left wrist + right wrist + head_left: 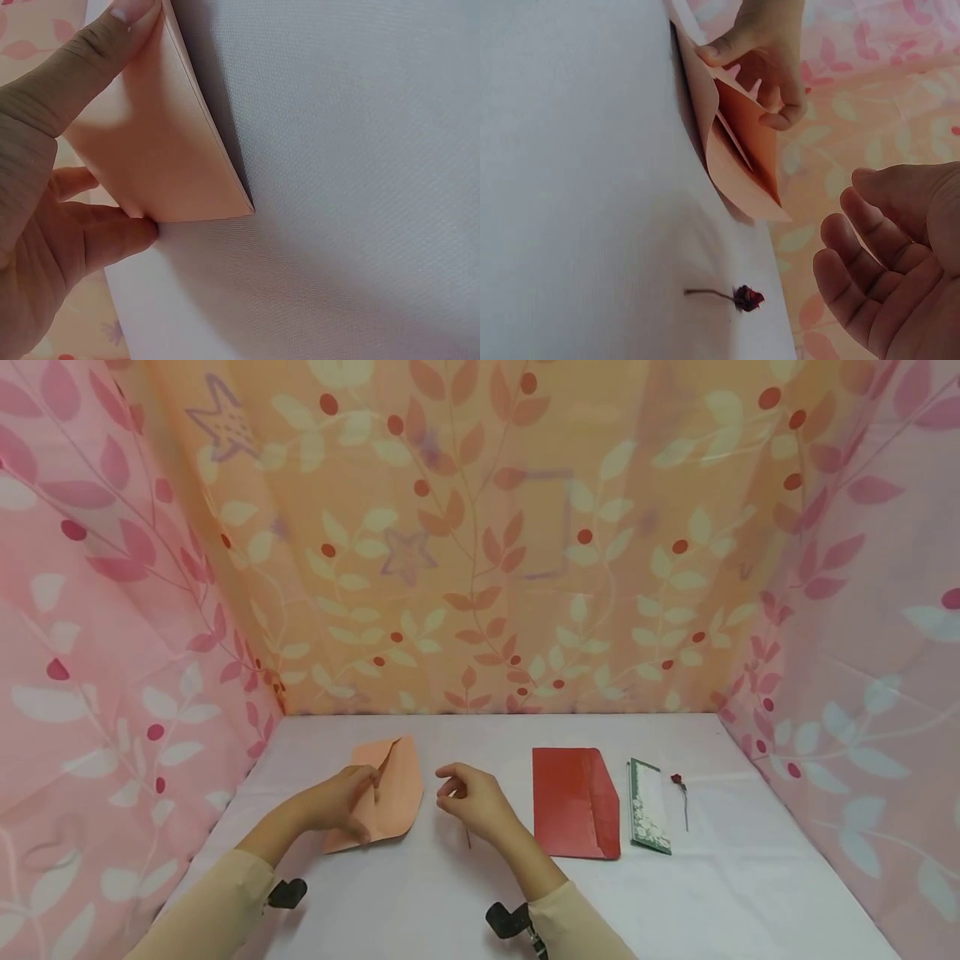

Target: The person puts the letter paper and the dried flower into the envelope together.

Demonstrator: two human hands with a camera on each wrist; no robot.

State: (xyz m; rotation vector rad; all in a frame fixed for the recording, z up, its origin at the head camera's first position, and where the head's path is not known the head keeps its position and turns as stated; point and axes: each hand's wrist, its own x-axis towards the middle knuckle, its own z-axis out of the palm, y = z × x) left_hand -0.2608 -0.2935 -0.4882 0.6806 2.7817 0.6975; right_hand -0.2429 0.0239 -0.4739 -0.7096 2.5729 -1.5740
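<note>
A peach envelope (401, 781) lies at left, its mouth gaping and the edge of a pale card (735, 139) showing inside. My left hand (341, 802) grips it, thumb on one edge and fingers (120, 240) at the opposite edge. To its right, my right hand (476, 802) hovers with loosely bent fingers and holds nothing. Below it a small dried rose (748, 298) lies on the white table; in the head view the hand hides all but the stem (468, 839).
Right of the hands lie a red envelope (566, 802), a green-bordered white card (648, 806) with a floral print, and a second dried rose (677, 779). Patterned cloth (480, 610) walls off the table's back and both sides. Each forearm wears a black camera mount (288, 893).
</note>
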